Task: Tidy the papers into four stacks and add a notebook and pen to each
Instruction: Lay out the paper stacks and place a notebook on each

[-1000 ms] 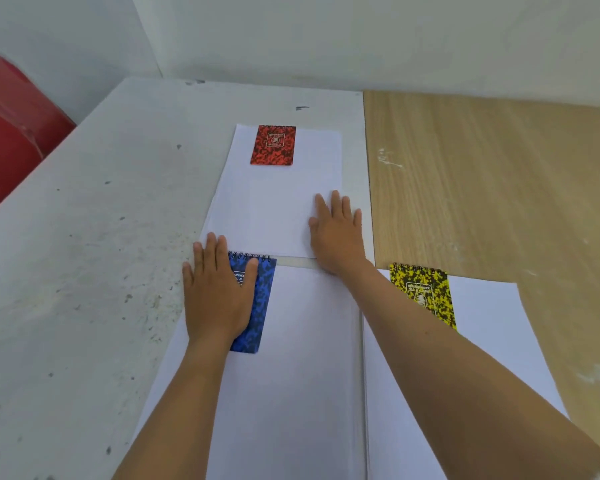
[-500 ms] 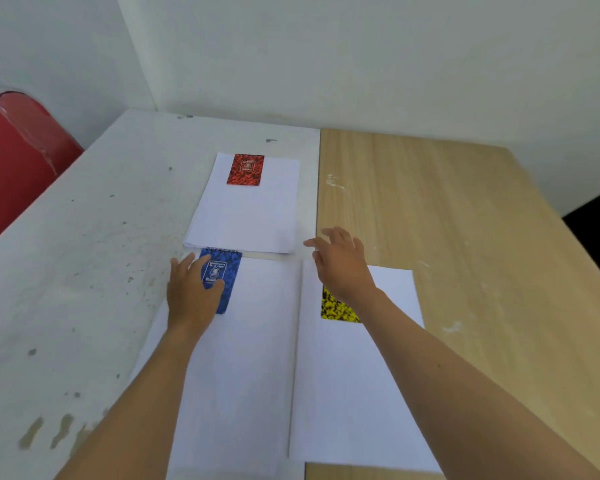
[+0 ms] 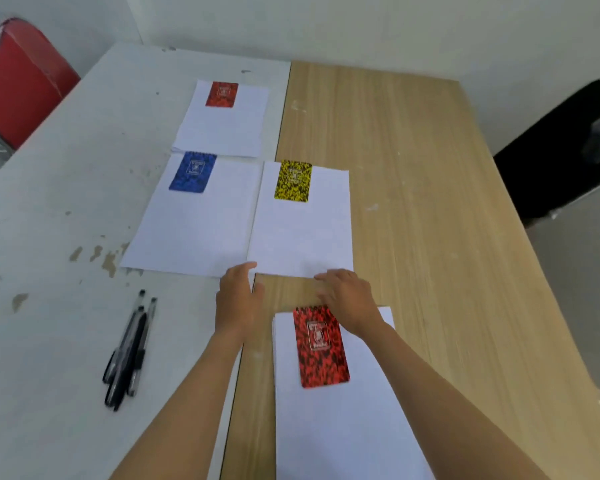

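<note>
Four white paper stacks lie on the table. The far stack [image 3: 222, 129] carries a small red notebook [image 3: 221, 94]. The middle-left stack [image 3: 191, 226] has a blue notebook [image 3: 193, 173], the middle-right stack [image 3: 302, 233] a yellow notebook [image 3: 293, 180]. The near stack [image 3: 343, 410] bears a larger red notebook [image 3: 321, 348]. My left hand [image 3: 238, 301] hovers with relaxed fingers at the near edges of the two middle stacks. My right hand [image 3: 349, 296] is beside it, fingers loosely bent over the near stack's top edge. Neither holds anything. Several black pens [image 3: 129, 351] lie at the left.
The table is half white, worn surface [image 3: 59, 209] and half wood surface [image 3: 413, 188]. A red chair [image 3: 21, 81] stands at the far left and a black chair [image 3: 568, 150] at the right. Walls close the far side.
Both hands pulled back toward me from the far stack and the blue notebook. The view widened, bringing the near stack, its red notebook and the pens into sight.
</note>
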